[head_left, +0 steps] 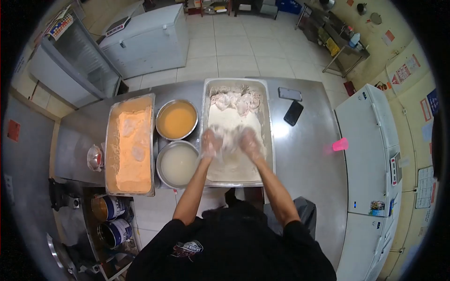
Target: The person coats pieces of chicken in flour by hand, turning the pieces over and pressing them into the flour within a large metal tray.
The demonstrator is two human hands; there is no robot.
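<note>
Both hands are over a deep metal tray (270,140) of white flour (229,168). Clear plastic gloves seem to cover them. My left hand (212,142) is near the tray's left wall, and my right hand (250,141) is to its right. Motion smears the fingers of both. Between them is a blurred, whitish, floured lump (229,140); whether either hand grips it cannot be made out. Floured pieces that look like raw chicken (236,100) are heaped at the tray's far end.
To the left stand a bowl of orange liquid (176,120), a bowl of cloudy liquid (178,164) and a tray of orange coating powder (134,175) with pieces in it. Two phones (293,113) and a pink cup (341,144) are on the right of the steel table (314,164).
</note>
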